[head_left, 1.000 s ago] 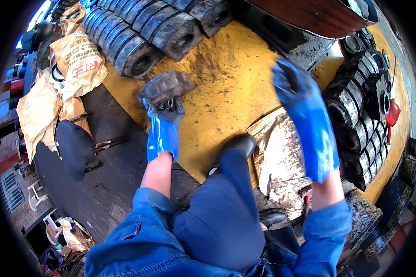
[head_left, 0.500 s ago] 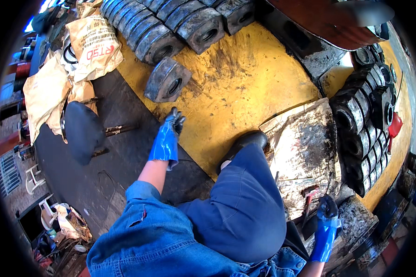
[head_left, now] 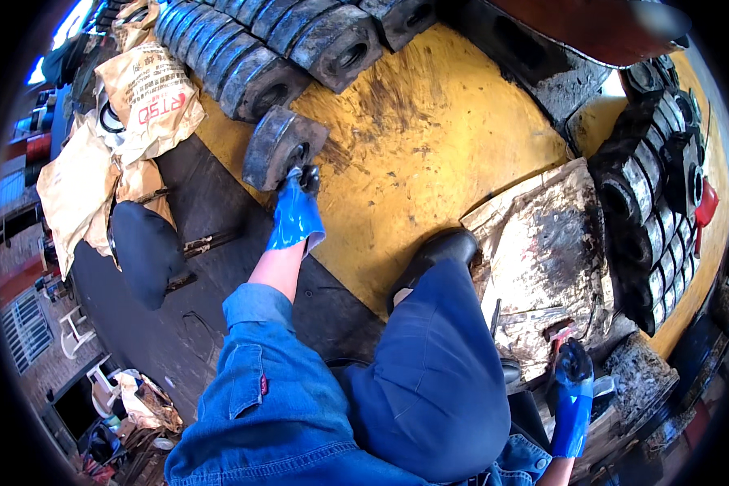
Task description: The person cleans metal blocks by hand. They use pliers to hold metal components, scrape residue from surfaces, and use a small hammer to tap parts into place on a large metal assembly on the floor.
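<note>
My left hand (head_left: 298, 194), in a blue glove with blackened fingers, reaches forward to a single dark metal block (head_left: 274, 147) with a rounded back and a hole through its flat face. The fingers are closed on the lower edge of that face, near the hole; their tips are partly hidden. Low on the right, my right hand (head_left: 573, 377) wears a similar glove. Its fingers curl over the handle of a red-handled hammer (head_left: 560, 337), whose dark head lies on the stained cardboard (head_left: 535, 243). The handle's lower part is hidden by the hand.
Rows of similar blocks (head_left: 332, 44) stand on the yellow plate (head_left: 397, 178) at the back. More dark blocks (head_left: 636, 219) are stacked at the right. A black stool seat (head_left: 144, 253) and brown paper sacks (head_left: 150, 93) are at the left. My shoe (head_left: 437, 255) rests beside the cardboard.
My left hand has moved forward and taken hold of the single block, which has shifted slightly toward me. My right hand has come over the hammer's handle. The whole view has shifted a little.
</note>
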`<state>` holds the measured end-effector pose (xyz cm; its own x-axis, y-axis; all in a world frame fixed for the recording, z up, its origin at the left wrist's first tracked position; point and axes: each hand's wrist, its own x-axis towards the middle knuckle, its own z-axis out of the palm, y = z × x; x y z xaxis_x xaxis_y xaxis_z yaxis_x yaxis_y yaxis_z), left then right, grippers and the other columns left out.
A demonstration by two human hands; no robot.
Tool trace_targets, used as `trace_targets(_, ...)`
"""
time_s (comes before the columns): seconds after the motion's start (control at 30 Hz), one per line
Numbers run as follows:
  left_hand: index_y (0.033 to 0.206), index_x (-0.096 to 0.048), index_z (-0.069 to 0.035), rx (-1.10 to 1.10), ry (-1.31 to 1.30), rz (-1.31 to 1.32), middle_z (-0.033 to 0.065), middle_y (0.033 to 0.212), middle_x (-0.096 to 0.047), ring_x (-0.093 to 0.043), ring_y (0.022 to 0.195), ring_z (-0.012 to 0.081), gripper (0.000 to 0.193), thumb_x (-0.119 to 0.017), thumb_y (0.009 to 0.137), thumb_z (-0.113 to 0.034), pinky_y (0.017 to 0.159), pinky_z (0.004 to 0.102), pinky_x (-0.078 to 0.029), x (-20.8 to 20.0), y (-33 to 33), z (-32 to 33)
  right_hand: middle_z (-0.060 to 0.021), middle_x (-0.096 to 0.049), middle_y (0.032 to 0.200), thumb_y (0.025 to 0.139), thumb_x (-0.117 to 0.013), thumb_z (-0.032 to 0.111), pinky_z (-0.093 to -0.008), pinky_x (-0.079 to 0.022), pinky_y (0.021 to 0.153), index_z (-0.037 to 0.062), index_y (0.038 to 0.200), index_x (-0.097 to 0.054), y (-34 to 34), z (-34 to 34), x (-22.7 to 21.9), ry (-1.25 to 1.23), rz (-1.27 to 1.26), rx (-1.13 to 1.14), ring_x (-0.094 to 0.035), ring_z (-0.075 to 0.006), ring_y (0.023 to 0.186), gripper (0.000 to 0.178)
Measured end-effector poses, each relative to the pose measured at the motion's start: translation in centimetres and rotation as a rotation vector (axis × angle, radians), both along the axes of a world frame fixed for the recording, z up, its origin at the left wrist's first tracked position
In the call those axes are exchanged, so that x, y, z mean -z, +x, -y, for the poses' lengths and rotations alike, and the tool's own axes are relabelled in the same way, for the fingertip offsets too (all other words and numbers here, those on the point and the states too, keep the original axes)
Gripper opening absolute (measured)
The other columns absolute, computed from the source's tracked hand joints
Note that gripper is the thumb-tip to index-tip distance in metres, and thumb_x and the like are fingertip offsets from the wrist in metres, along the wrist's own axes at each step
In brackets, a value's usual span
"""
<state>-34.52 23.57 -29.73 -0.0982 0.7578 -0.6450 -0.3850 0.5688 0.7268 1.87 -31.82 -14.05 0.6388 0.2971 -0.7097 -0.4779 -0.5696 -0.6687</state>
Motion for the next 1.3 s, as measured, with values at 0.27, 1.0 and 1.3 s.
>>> trace_targets(0.27, 0.123, -0.058, -0.01, -0.03, 0.061, 0.135, 0.0009, 0.12, -0.061, -0.059, 0.098, 0.0155, 0.03, -0.051, 0.094, -0.008, 0.082, 0.0254, -0.052, -1.6, 2.6, -3.1, -0.0024, -0.05, 0.081, 0.09, -0.047, -0.002, -0.0185, -0.037, 0.053, -0.0059, 0.117, -0.052, -0.4, -0.5, 0.4, 0.076, -0.35, 0.462, -0.042, -0.0077, 0.064, 0.028)
trace_targets(1.0, 0.125, -0.052, -0.004, 0.452, -0.046, -0.069, 0.0154, 0.121, -0.061, -0.063, 0.1, 0.0275, 0.042, -0.051, 0.094, -0.032, 0.079, 0.0375, -0.053, 3.5, -0.4, -3.1, -0.0082, -0.068, 0.089, 0.088, -0.062, 0.015, -0.0283, -0.05, 0.076, 0.0067, 0.109, -0.066, -1.4, -4.8, -10.8, -0.257, 0.284, -0.286, -0.064, -0.0154, 0.081, 0.023)
trace_targets(1.3, 0.131, -0.049, -0.008, 1.097, -0.079, -0.11, 0.0153, 0.123, -0.06, -0.063, 0.101, 0.026, 0.047, -0.047, 0.091, -0.033, 0.07, 0.031, -0.051, 0.3, 10.2, 3.1, -0.0093, -0.068, 0.093, 0.081, -0.06, 0.033, -0.04, -0.053, 0.074, 0.0225, 0.103, -0.066, -1.7, -2.9, -13.2, -0.694, 0.391, -0.655, -0.065, -0.0302, 0.086, 0.025)
